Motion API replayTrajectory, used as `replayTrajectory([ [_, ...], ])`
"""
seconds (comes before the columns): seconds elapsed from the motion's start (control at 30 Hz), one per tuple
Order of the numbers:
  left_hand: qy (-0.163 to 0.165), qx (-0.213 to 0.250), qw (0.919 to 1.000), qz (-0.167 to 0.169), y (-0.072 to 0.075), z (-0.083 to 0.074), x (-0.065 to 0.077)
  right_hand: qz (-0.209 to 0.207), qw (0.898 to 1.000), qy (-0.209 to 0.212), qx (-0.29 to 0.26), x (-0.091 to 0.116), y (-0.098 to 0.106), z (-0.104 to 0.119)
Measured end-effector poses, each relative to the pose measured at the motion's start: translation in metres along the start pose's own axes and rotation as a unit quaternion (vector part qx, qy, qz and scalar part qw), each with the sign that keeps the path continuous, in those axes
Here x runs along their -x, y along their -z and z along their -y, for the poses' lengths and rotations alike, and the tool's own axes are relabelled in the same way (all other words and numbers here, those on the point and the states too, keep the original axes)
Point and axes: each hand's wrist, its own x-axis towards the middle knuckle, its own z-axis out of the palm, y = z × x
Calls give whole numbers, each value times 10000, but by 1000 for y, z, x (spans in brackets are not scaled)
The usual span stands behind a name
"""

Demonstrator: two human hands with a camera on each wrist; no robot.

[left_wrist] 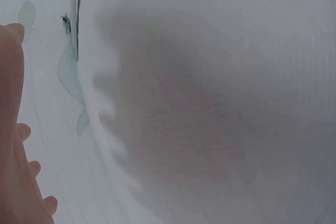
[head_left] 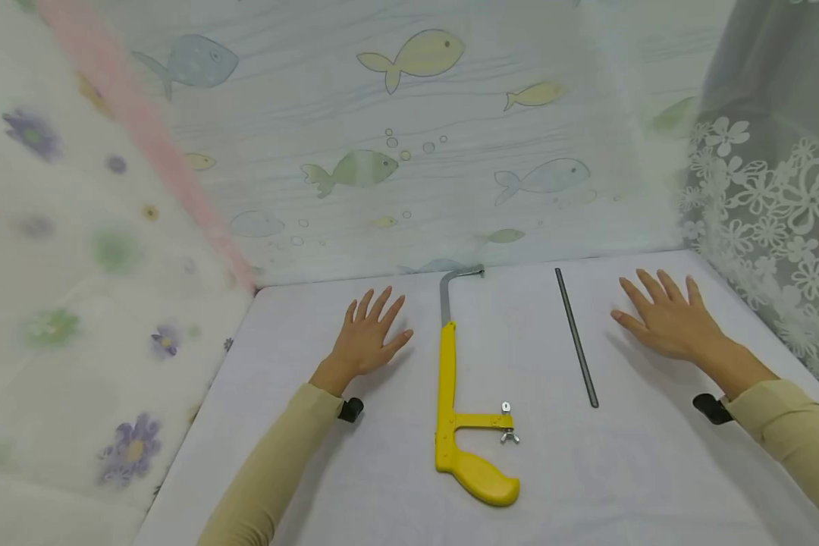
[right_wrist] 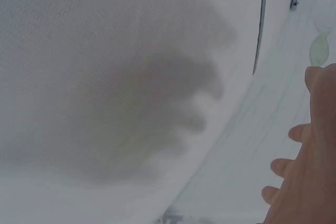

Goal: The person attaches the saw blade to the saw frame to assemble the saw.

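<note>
A yellow hacksaw frame lies on the white cloth between the hands, its curved grey metal end pointing away and its yellow handle near me. A wing nut sits on its short side arm, and no blade spans the frame. To its right lies a narrow dark grey hacksaw blade. My left hand, fingers spread, hovers left of the frame and holds nothing. My right hand hovers right of the blade, also spread and holding nothing. Both cast shadows on the cloth in the wrist views.
A white cloth covers the table. A fish-printed curtain hangs along its back edge, a flowered sheet at the left and a lace-patterned curtain at the right. Black wrist cameras show below the sleeves.
</note>
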Motion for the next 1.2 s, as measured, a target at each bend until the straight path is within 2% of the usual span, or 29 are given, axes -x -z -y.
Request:
replayTrajectory([
  [0.17,-5,41,10000,-69,-4,-2,2,2,9999,55,-160,1,-5,2],
  [0.4,16,248,9997,72,-4,-6,6,16,9991,173,-378,4,-9,9],
  [0.7,-58,296,9995,-34,-6,-11,8,-27,9988,259,-420,8,-10,14],
  [1.2,-215,829,9963,-78,-7,-27,13,-155,9956,397,-837,11,-19,23],
])
